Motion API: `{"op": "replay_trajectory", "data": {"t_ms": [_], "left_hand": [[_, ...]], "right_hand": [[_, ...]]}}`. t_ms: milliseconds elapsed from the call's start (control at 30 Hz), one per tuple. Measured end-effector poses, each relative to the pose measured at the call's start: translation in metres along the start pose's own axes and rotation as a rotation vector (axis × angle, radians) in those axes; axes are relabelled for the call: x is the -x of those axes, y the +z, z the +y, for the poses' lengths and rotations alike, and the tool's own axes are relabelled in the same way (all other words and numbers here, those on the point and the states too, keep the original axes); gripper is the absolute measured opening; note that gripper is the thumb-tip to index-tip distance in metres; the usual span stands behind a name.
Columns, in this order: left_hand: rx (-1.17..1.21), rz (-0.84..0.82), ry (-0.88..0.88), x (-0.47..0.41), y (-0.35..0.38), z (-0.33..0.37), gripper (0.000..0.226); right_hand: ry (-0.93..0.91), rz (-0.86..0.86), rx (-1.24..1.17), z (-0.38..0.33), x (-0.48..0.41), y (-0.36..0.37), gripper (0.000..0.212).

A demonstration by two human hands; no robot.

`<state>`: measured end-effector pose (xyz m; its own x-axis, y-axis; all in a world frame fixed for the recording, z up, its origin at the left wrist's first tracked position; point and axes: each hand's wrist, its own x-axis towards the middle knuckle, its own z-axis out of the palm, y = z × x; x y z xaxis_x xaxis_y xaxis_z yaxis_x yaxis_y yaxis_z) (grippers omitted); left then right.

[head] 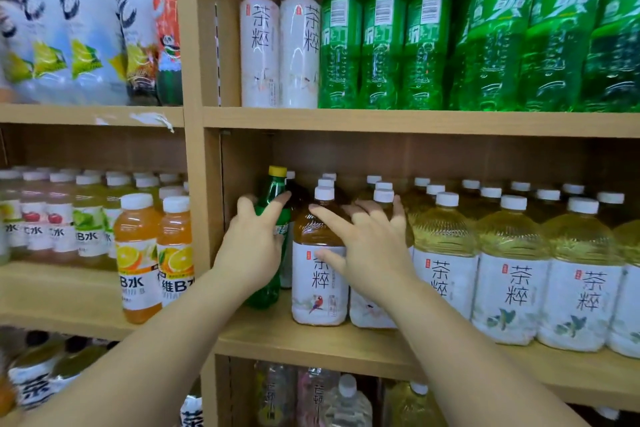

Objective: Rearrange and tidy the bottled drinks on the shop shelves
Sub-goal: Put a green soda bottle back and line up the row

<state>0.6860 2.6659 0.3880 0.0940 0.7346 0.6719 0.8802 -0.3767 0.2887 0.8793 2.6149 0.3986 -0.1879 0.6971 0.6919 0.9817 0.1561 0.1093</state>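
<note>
A slim green bottle with a yellow cap [273, 191] stands at the left end of the middle shelf [311, 340], beside the upright. My left hand [251, 246] lies around it with thumb and fingers spread, and the forefinger reaches across its neck. To its right stands a brown tea bottle with a white label and cap [317, 288]. My right hand [367, 246] rests with straight spread fingers on that bottle's shoulder and on the tea bottle behind my palm, whose white cap [383, 195] shows above my fingers.
Rows of pale yellow tea bottles [512, 270] fill the shelf to the right. Above stand tall tea bottles [278, 45] and green soda bottles [384, 45]. The left bay holds orange vitamin drinks [138, 253]. More bottles stand on the shelf below.
</note>
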Motion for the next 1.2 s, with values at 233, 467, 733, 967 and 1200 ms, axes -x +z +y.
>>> {"op": "replay_trajectory", "data": {"t_ms": [233, 467, 733, 967, 1200], "left_hand": [[0.165, -0.073, -0.016, 0.01, 0.009, -0.009, 0.079], [0.296, 0.032, 0.002, 0.035, 0.007, -0.008, 0.078], [0.301, 0.279, 0.294, 0.064, -0.049, 0.021, 0.086], [0.537, 0.278, 0.388, 0.057, -0.136, 0.092, 0.078], [0.818, 0.213, 0.414, -0.006, -0.194, 0.18, 0.07]], "right_hand": [[-0.015, 0.032, 0.022, 0.001, 0.002, 0.005, 0.067], [-0.004, -0.002, 0.025, 0.0, 0.001, 0.004, 0.067], [-0.032, -0.1, -0.069, 0.005, 0.004, -0.01, 0.064], [-0.114, 0.438, -0.348, 0.047, 0.024, -0.07, 0.032], [0.07, 0.819, -0.195, 0.117, 0.011, -0.159, 0.032]]}}
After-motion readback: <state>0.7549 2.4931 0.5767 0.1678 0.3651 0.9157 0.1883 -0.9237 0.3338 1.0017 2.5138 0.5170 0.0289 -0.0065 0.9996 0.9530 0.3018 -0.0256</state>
